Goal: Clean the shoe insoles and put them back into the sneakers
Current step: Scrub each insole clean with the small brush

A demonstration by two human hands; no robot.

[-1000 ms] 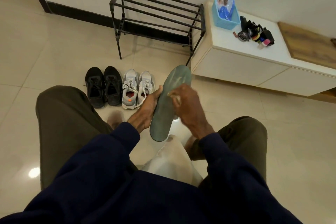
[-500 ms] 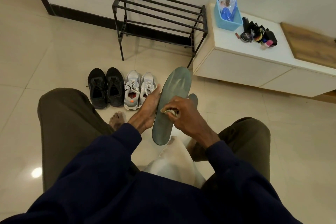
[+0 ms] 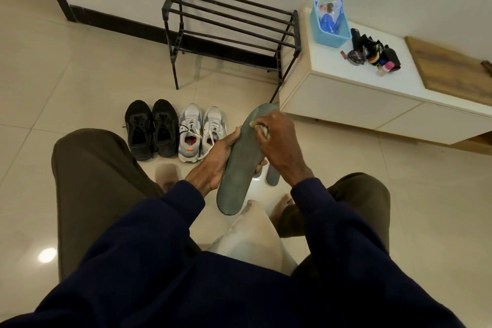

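A grey-green insole (image 3: 238,165) stands tilted between my knees. My left hand (image 3: 217,157) grips its left edge from underneath, fingertips showing on the right edge. My right hand (image 3: 277,138) pinches a small crumpled wipe (image 3: 262,131) and presses it on the insole's upper part. A second insole (image 3: 272,178) lies on the floor behind, mostly hidden by my right hand. The grey-white sneakers (image 3: 202,132) stand side by side on the floor, one showing an orange-red lining. A pair of black sneakers (image 3: 151,128) stands to their left.
A black metal shoe rack (image 3: 229,32) stands against the wall. To the right is a low white cabinet (image 3: 372,98) with a blue basket (image 3: 331,22) and shoe-care items (image 3: 372,54) on it. A pale cloth (image 3: 250,234) lies on my lap. My bare feet rest on the tile floor.
My right hand has slid the wipe up the insole from its middle toward the toe end. The left hand keeps the same hold on the insole.
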